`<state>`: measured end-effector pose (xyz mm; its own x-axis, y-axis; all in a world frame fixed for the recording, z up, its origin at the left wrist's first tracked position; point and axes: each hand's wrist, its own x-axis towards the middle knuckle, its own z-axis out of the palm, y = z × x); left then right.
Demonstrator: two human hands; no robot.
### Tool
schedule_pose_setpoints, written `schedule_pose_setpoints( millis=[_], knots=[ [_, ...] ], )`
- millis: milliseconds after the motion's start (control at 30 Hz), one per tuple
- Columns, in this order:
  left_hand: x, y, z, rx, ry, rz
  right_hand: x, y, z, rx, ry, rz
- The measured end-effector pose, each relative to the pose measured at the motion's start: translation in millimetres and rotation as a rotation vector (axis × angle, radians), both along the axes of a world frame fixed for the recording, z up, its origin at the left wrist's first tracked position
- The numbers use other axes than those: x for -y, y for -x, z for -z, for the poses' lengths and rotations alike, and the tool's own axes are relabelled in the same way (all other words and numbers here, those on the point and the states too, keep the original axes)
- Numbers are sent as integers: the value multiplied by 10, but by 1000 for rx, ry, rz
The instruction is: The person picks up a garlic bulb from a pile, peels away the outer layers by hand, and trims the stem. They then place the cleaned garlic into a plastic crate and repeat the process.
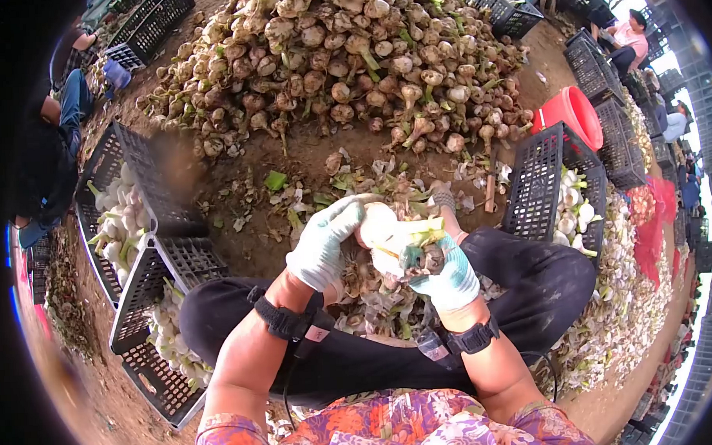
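My left hand (325,243), in a pale work glove, is closed round a whitish garlic bulb (376,224) in front of my lap. From the bulb a cut green-white stem (425,231) points right, towards my other glove. My right hand (452,278) is closed just below that stem. A dark, rounded object (433,259) shows at its fingers; its kind cannot be made out. Loose garlic skins (378,304) lie on the ground between my bent legs, under both hands.
A large heap of untrimmed garlic (327,66) rises ahead. Black crates of pale garlic stand at my left (105,223) and right (535,185). Beyond the right crate a red bucket (572,117) is tipped. Peelings (625,307) cover the ground at right. Other people sit at both sides.
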<state>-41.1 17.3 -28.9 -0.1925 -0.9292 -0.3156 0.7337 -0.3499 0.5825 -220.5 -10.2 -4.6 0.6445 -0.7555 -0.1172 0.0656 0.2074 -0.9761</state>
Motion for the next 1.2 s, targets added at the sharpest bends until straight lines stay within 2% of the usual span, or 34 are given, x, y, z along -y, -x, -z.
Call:
schedule_pose_setpoints(
  millis=[33,67,133,167,233,267,300,367,400,433,500,533,600,633,700,733,767,800,833,867,933,967,1033,1067,1100,1167,1200],
  knots=[
    [11,-1,-2,-75,-42,1,-17,-10,-22,-66,200,-20],
    [22,14,-15,-76,-37,-1,-16,-6,-8,-67,204,-22],
    [28,65,-41,82,-58,-31,-8,9,13,77,-178,71],
    [6,68,-57,81,-62,-33,-19,30,-6,75,-182,69],
    [-36,55,-122,457,355,-56,-27,33,-161,-162,403,16],
    [-48,54,-161,528,359,1,-12,115,61,-19,-177,82],
    [-42,34,-189,527,361,1,25,178,107,-19,-175,83],
    [-23,-37,-238,550,236,169,176,276,155,-385,438,-19],
    [-35,-11,-279,450,163,200,282,334,256,-148,200,-25],
    [-28,0,-266,450,169,203,337,330,165,-388,-106,105],
    [-25,48,-218,263,148,247,503,321,363,-945,429,92],
    [-23,23,-296,189,95,314,479,346,396,-948,427,100],
    [-14,-1,-248,193,131,268,425,304,427,-920,825,233],
    [-28,-26,-191,191,157,216,373,262,331,-911,818,233],
    [1,-74,-104,157,183,213,259,234,65,-636,716,343],
    [20,-72,-112,193,211,242,203,230,-35,-636,710,343],
    [32,-55,-131,228,242,278,143,232,-126,-420,382,214],
    [35,-28,-183,156,204,295,102,235,-161,-197,60,92],
    [37,-17,-173,157,203,313,96,220,-112,-141,128,-32],
    [30,-19,-151,183,211,296,69,213,-91,-137,125,-14],
    [32,-32,-102,243,157,220,41,155,-46,-338,549,-18],
    [26,-4,-51,293,155,101,11,86,10,-389,503,113],
    [33,-14,-132,438,105,30,-46,-42,115,-337,356,315],
    [24,23,-49,386,172,-15,-60,-78,139,-363,477,367],
    [15,39,-20,389,171,-11,-77,-99,110,-360,474,371],
    [-3,41,19,429,69,-18,-124,-144,39,-388,508,391],
    [-2,41,36,474,24,-51,-123,-155,252,-251,251,370]
  ],
)
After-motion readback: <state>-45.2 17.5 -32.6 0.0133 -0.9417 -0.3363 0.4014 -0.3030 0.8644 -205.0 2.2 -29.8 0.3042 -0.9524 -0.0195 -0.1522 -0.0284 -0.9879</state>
